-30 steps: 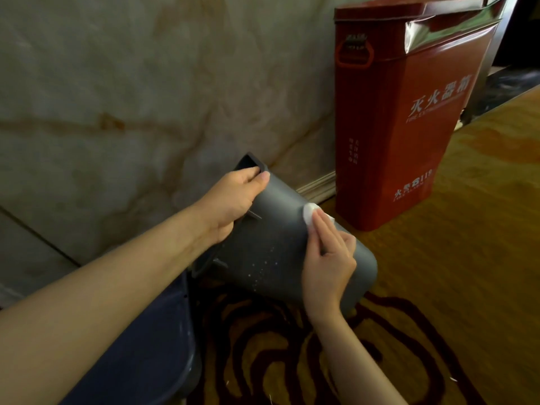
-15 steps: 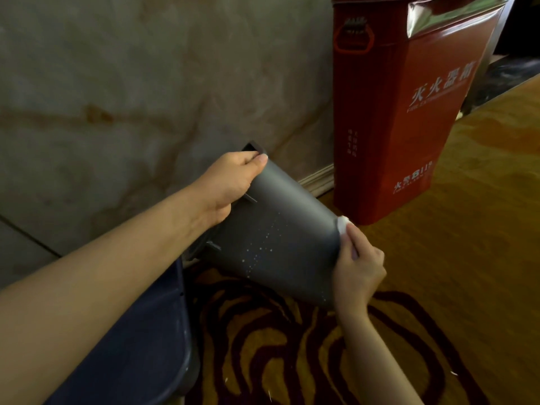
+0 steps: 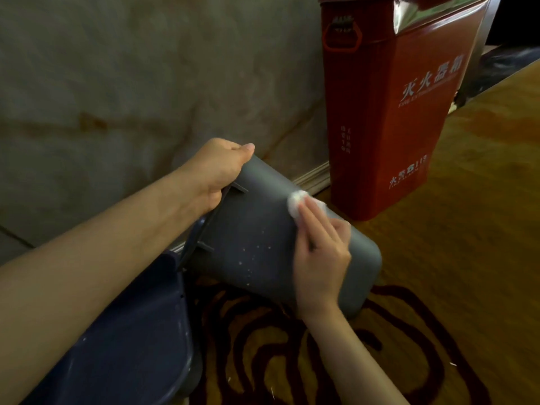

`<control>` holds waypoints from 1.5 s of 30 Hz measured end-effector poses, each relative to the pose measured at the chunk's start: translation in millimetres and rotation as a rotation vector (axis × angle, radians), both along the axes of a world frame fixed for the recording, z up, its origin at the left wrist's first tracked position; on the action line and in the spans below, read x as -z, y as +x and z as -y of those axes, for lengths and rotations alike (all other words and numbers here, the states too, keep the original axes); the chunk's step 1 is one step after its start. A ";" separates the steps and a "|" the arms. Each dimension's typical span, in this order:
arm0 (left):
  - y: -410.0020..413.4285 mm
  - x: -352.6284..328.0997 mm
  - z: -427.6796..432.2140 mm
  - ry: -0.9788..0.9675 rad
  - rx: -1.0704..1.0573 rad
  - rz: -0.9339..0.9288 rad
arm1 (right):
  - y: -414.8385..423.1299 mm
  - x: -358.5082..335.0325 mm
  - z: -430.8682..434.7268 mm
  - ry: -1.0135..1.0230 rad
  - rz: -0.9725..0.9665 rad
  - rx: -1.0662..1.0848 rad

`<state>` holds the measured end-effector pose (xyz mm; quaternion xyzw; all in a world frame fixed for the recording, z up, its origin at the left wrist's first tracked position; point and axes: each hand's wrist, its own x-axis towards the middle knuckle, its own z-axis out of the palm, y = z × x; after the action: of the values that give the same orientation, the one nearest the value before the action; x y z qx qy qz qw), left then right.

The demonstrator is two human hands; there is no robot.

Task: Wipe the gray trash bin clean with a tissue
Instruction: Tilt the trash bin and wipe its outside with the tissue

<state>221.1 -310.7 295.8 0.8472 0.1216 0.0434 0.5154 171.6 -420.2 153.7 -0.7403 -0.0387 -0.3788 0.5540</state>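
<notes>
We tilt the gray trash bin (image 3: 263, 229) to wipe its side.
Left hand (image 3: 216, 168) clamps the rim steady; right hand (image 3: 318, 249) fingers together, pressing tissue (image 3: 295, 201) flat.

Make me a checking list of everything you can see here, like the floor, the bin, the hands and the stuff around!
Surface: patterned carpet, yellow-brown with dark red swirls; a few pale bits lie on it.
Job's things: gray trash bin tipped on its side, white specks on its wall; white tissue pressed against it.
Clutter: dark blue container at lower left, beside the bin.
Grippers: left hand grips the bin's rim; right hand holds the tissue on the bin.
Cables: nothing seen.
Surroundings: red fire extinguisher box against a marble wall.
</notes>
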 end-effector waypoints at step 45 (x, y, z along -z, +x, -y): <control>-35.6 16.0 -27.9 -0.584 0.207 -0.303 | 7.3 -54.7 -46.7 0.016 0.016 -0.206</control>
<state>185.5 -282.8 279.8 0.6687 0.1177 -0.1721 0.7137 178.9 -373.5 208.5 -0.7250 -0.1160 -0.3260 0.5955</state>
